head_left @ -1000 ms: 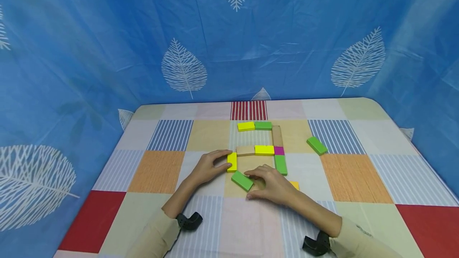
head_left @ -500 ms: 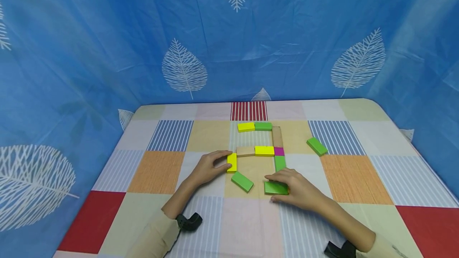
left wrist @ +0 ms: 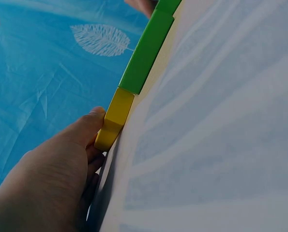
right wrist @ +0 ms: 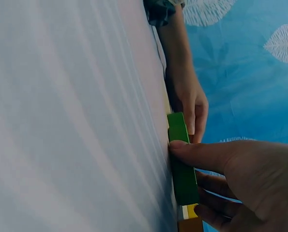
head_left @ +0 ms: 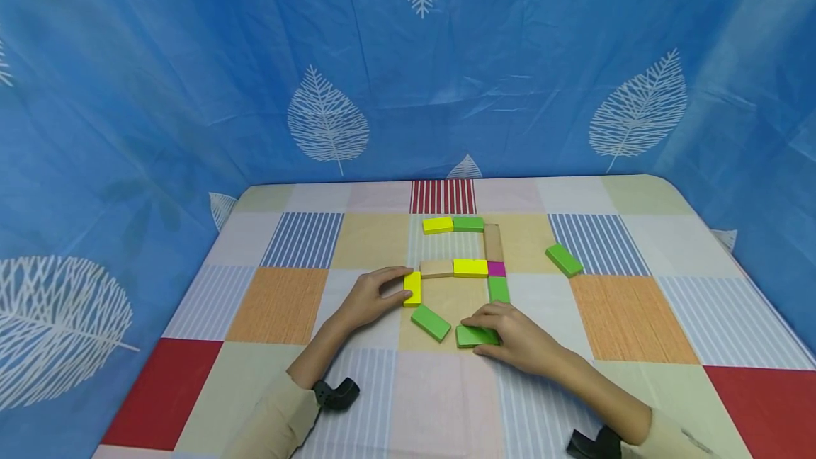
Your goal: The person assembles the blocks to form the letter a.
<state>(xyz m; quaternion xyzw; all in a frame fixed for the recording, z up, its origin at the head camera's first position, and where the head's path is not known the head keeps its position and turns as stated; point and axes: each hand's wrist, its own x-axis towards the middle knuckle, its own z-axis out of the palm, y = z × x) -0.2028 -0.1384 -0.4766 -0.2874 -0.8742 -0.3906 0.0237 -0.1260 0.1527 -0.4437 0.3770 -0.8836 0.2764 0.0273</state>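
Observation:
My left hand (head_left: 372,297) holds a yellow block (head_left: 414,290) with thumb and forefinger, at the left end of a row of flat blocks. In the left wrist view the fingertips sit on that yellow block (left wrist: 115,110), which adjoins a slanted green block (left wrist: 147,53). On the tablecloth near the front, my right hand (head_left: 524,339) grips another green block (head_left: 470,336) lying crosswise. Its left end is close to the slanted green block (head_left: 431,323). The right wrist view has the thumb on the near long side of the gripped green block (right wrist: 184,181).
Plain wooden (head_left: 436,269), yellow (head_left: 469,268), purple (head_left: 496,269) and green (head_left: 499,290) blocks form the middle row and right side. Farther back lie yellow (head_left: 438,225), green (head_left: 468,224) and wooden (head_left: 493,243) blocks. A loose green block (head_left: 564,259) lies to the right.
My right hand left the slanted green block, moved right and took hold of another green block, then slid it slightly left. My left hand has stayed at the yellow block.

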